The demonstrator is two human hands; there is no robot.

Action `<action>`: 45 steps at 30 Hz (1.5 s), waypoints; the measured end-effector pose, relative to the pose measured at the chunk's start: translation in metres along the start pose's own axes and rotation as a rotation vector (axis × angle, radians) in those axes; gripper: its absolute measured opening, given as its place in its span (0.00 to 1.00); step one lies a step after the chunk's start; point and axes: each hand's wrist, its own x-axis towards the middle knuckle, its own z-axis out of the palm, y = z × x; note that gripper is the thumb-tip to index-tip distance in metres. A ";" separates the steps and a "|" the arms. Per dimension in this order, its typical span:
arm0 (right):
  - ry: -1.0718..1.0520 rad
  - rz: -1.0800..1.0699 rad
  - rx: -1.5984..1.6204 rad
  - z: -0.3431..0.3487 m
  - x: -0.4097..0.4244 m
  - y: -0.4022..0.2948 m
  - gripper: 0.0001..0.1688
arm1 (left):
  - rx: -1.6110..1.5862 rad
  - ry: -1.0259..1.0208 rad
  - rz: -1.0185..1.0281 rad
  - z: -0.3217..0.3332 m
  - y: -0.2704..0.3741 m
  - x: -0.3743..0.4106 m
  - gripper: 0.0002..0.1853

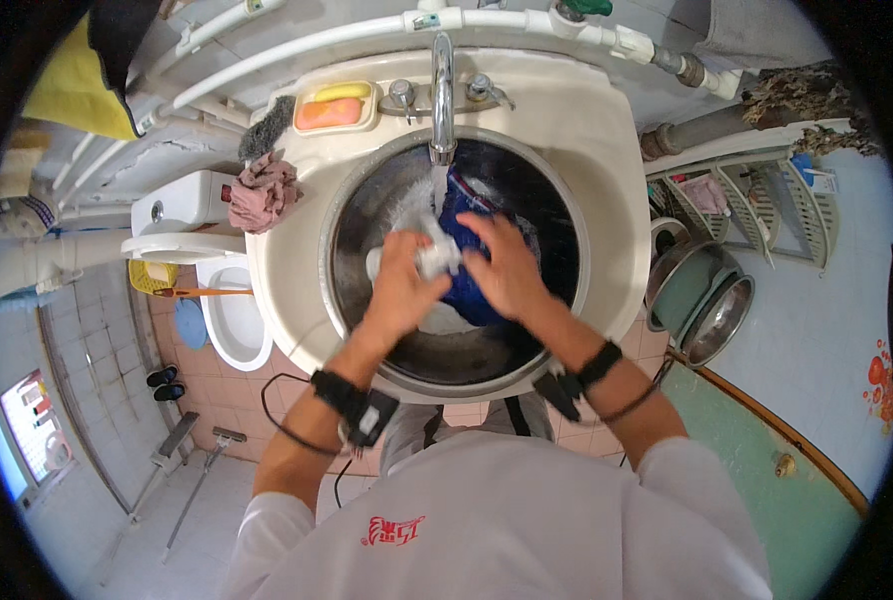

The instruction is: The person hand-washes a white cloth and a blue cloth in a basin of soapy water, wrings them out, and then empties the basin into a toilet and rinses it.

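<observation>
Over a metal basin (pixel 329 255) set in a cream washstand, my left hand (pixel 405 281) grips a bunched white cloth (pixel 437 257), its fingers around it. My right hand (pixel 503 262) is spread just to the right of that cloth, above a dark blue cloth (pixel 484 296) lying in the basin; whether its fingertips touch the blue cloth is blurred. Water runs from the chrome faucet (pixel 443 97) down between the two cloths. Something whitish, perhaps foam or more cloth, shows in the basin below my left hand.
A soap dish (pixel 376 124) with an orange and a yellow bar stands on the washstand's back left. Beside it are a grey scouring pad (pixel 268 129) and a crumpled pink cloth (pixel 265 193) at the rim. A toilet (pixel 236 322) is to the left; metal basins (pixel 724 319) stand at the right.
</observation>
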 end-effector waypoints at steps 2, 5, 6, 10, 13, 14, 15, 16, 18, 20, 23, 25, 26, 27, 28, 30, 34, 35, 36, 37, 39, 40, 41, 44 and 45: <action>0.041 -0.092 -0.199 0.014 -0.039 0.005 0.44 | 0.232 -0.006 0.089 0.012 0.018 -0.032 0.40; -0.017 -0.033 -0.424 0.025 -0.038 0.007 0.49 | 0.601 -0.018 0.040 0.035 0.022 -0.037 0.44; -0.063 0.013 -0.478 0.029 -0.034 0.008 0.51 | 0.684 -0.031 0.002 0.043 0.018 -0.038 0.45; -0.118 0.077 -0.562 0.045 0.022 0.028 0.51 | 0.687 -0.029 -0.123 0.058 -0.012 0.007 0.39; -0.030 0.048 -0.486 0.044 0.049 0.046 0.41 | 0.709 -0.047 -0.069 0.061 -0.032 0.034 0.37; -0.059 0.082 -0.442 0.042 0.062 0.049 0.36 | 0.672 -0.084 -0.126 0.058 -0.032 0.043 0.34; -0.087 0.115 -0.401 0.037 0.075 0.047 0.33 | 0.642 -0.194 -0.142 0.055 -0.036 0.054 0.33; -0.115 0.142 -0.359 0.034 0.082 0.040 0.29 | 0.612 -0.299 -0.161 0.047 -0.046 0.067 0.32; -0.124 0.210 -0.211 0.031 0.094 0.025 0.25 | 0.399 -0.275 -0.148 0.034 -0.089 0.085 0.29; -0.129 0.257 -0.149 0.021 0.095 0.021 0.22 | -0.006 -0.101 -0.145 0.018 -0.071 0.081 0.25; -0.077 0.143 -0.055 0.001 0.033 -0.003 0.19 | -0.013 0.029 -0.022 -0.006 -0.010 0.017 0.30; 0.054 0.010 -0.119 0.001 -0.013 -0.010 0.16 | 0.067 0.004 0.069 0.001 0.005 -0.016 0.40; 0.142 -0.156 -0.176 0.008 -0.026 -0.002 0.16 | 0.207 -0.015 0.074 0.007 0.010 -0.029 0.43; 0.139 -0.185 -0.188 0.014 -0.031 0.001 0.16 | 0.347 -0.033 0.081 0.016 0.014 -0.036 0.45; 0.112 -0.191 -0.228 0.019 -0.030 0.005 0.17 | 0.494 -0.078 0.020 0.024 0.018 -0.039 0.49; 0.075 -0.165 -0.316 0.032 -0.022 0.013 0.19 | 0.577 -0.100 -0.052 0.033 0.015 -0.026 0.48; -0.041 -0.005 -0.427 0.049 0.016 0.031 0.23 | 0.660 -0.108 -0.099 0.047 -0.014 0.004 0.41; -0.086 0.048 -0.436 0.050 0.025 0.032 0.24 | 0.656 -0.140 -0.121 0.049 -0.020 0.012 0.39; -0.035 0.045 -0.433 0.048 0.036 0.033 0.22 | 0.667 -0.136 -0.086 0.050 -0.025 0.021 0.34; -0.100 0.092 -0.427 0.046 0.049 0.034 0.22 | 0.643 -0.145 -0.085 0.050 -0.033 0.029 0.33; -0.220 0.184 -0.411 0.041 0.079 0.037 0.21 | 0.601 -0.157 -0.075 0.048 -0.049 0.049 0.31; -0.235 0.212 -0.377 0.039 0.092 0.037 0.21 | 0.579 -0.275 -0.154 0.034 -0.041 0.061 0.27; -0.250 0.241 -0.342 0.036 0.105 0.037 0.21 | 0.366 -0.276 -0.250 0.026 -0.051 0.074 0.26; -0.090 0.305 0.002 0.040 0.119 0.054 0.24 | -0.134 -0.107 -0.285 0.004 -0.044 0.085 0.21; -0.011 0.307 0.049 0.041 0.102 0.040 0.23 | -0.269 -0.102 -0.279 -0.007 -0.026 0.069 0.22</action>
